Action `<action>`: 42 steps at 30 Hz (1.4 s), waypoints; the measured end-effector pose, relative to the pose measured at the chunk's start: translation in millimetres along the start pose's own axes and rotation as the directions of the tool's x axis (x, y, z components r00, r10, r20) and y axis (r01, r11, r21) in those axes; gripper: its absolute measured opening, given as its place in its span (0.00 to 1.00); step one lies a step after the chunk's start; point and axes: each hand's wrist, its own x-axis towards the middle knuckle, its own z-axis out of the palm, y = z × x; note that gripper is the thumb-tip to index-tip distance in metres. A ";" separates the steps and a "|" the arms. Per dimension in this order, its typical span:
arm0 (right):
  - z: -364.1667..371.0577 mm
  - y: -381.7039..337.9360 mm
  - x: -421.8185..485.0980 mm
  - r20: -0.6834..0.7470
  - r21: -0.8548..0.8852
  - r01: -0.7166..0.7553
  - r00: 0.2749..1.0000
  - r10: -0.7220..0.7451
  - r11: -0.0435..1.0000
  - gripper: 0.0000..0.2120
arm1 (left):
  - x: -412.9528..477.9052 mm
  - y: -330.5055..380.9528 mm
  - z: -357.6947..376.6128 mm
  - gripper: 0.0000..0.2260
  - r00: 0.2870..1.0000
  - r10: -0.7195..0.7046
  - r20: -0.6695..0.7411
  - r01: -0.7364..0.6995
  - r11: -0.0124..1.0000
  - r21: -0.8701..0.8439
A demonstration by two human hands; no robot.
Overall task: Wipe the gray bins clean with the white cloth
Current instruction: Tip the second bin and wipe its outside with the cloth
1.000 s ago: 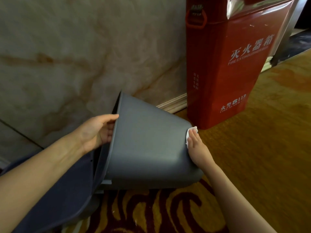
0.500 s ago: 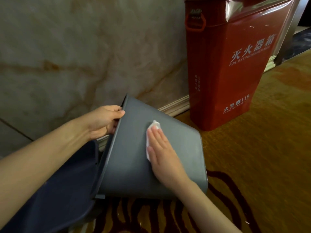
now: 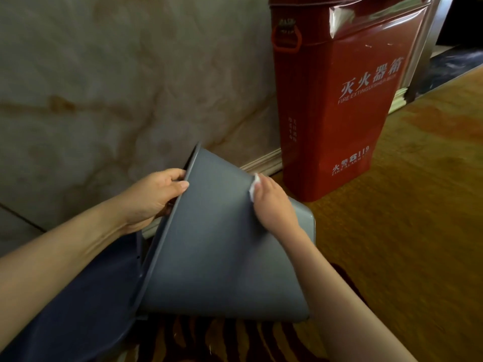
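A gray bin (image 3: 214, 257) lies tipped on its side over the carpet, its open mouth facing left and its base to the right. My left hand (image 3: 154, 197) grips the bin's rim at the upper left, fingers curled over the edge. My right hand (image 3: 271, 202) presses a small white cloth (image 3: 254, 188) against the bin's upper far edge; only a corner of the cloth shows past my fingertips. A darker blue-gray bin or lid (image 3: 86, 304) lies at the lower left, partly under my left forearm.
A red fire extinguisher box (image 3: 337, 105) stands against the marble wall (image 3: 104, 87) just right of the bin. Patterned brown and gold carpet (image 3: 405, 218) covers the floor. A pale baseboard (image 3: 264, 163) runs along the wall's foot.
My right hand with the cloth slid from the middle of the bin's side up to its far upper edge. The bin tilted a little. My left hand kept its hold on the rim.
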 end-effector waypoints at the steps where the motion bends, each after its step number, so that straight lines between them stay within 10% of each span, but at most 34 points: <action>1: -5.3 17.3 -2.4 0.052 -0.014 -0.082 0.995 0.083 0.997 0.16 | 0.6 -1.3 -1.3 0.10 1.000 -0.004 0.001 0.004 1.000 -0.011; 15: 1.9 68.8 -37.2 0.123 0.090 -0.322 0.943 0.310 0.943 0.20 | 34.0 14.8 1.2 0.15 0.947 -0.319 0.042 0.322 0.943 -0.087; 22: 7.8 59.8 -40.3 0.109 0.025 -0.288 0.953 0.284 0.957 0.19 | 72.5 28.1 22.8 0.24 0.861 -0.427 -0.277 0.436 0.899 -0.032; 32: -19.9 39.7 -30.5 -0.107 0.104 -0.214 0.968 0.225 0.971 0.20 | 59.1 75.0 32.4 0.20 0.875 0.214 -0.434 0.022 0.879 0.476; 36: -14.6 25.2 -27.8 -0.334 0.093 -0.149 0.927 0.172 0.984 0.21 | 28.3 57.1 -1.4 0.16 0.937 0.262 -0.230 -0.210 0.951 0.228; 42: 27.4 25.3 -55.3 -0.339 0.017 -0.114 0.934 0.113 0.993 0.23 | 6.0 15.7 -20.2 0.24 0.993 -0.094 -0.074 0.089 0.993 -0.077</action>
